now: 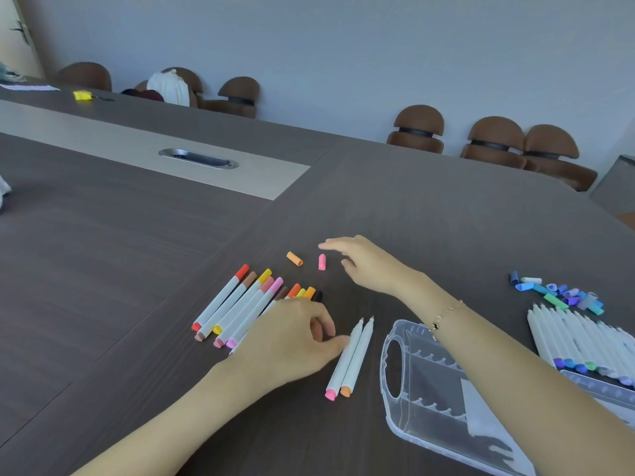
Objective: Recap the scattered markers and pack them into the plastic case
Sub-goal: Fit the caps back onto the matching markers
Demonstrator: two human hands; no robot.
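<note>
On the counter [137, 255], your right hand [369, 264] reaches with spread fingers toward the loose pink cap [322, 262] and orange cap [294, 258], while your left hand [292, 333] touches the uncapped pink marker [344, 360]. The warm-coloured markers [237, 304] are recapped, but the cool-coloured markers [584, 338] aren't, and the plastic case [443, 400] looks empty.
</note>
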